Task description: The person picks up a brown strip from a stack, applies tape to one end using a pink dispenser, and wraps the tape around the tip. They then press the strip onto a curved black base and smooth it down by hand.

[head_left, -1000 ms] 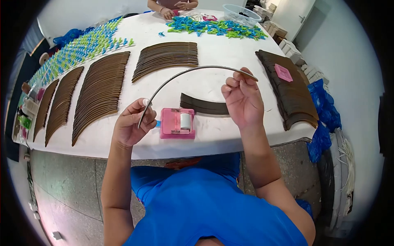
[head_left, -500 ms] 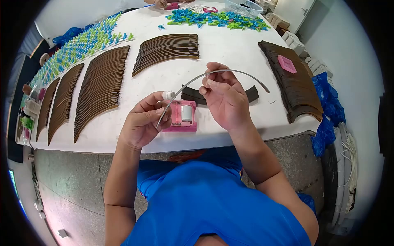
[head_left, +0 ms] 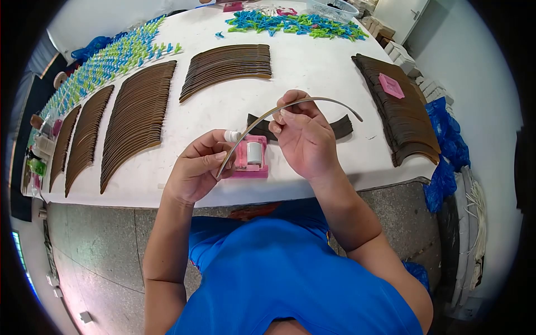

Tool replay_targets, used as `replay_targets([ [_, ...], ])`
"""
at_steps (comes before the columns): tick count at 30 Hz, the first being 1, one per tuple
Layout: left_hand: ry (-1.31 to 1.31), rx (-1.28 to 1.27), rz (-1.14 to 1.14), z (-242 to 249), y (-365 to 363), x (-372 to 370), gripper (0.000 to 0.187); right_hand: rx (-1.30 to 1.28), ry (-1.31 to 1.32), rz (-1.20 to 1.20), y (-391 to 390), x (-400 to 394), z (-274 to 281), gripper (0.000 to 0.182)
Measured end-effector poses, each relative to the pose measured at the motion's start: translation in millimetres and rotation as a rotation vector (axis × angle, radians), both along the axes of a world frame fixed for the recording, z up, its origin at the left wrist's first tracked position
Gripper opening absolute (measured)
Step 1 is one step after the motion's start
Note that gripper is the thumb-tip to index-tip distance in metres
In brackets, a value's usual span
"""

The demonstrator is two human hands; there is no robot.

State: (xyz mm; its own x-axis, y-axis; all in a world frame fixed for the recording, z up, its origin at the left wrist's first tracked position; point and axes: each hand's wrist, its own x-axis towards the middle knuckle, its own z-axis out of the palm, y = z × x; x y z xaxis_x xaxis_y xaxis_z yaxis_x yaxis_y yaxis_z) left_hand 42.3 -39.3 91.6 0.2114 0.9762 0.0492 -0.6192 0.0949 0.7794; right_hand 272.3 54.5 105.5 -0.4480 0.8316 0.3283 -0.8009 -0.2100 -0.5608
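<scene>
Crumpled blue plastic (head_left: 445,133), a white door (head_left: 395,21) beyond

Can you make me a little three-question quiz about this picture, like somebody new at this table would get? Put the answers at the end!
1. True or false: the left hand and the right hand both hold the thin, curved, greyish-brown strip.

2. What lies on top of the dark brown, curved stack at the right of the white-covered table?
A) a white roll
B) a pink, squarish plastic piece
C) a clear plastic tub

3. Fill in the colour: the loose heap of small plastic clips at the table's far side mixes blue with ____.

Key: 1. True. 2. B. 3. Green.
</scene>
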Motion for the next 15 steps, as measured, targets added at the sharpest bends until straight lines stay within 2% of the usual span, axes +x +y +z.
replay_targets([
  [15,-0.01,0.031,-0.069,-11,1,-8,0.032,-0.005,-0.021,0.014,-4,0,1,0.028],
])
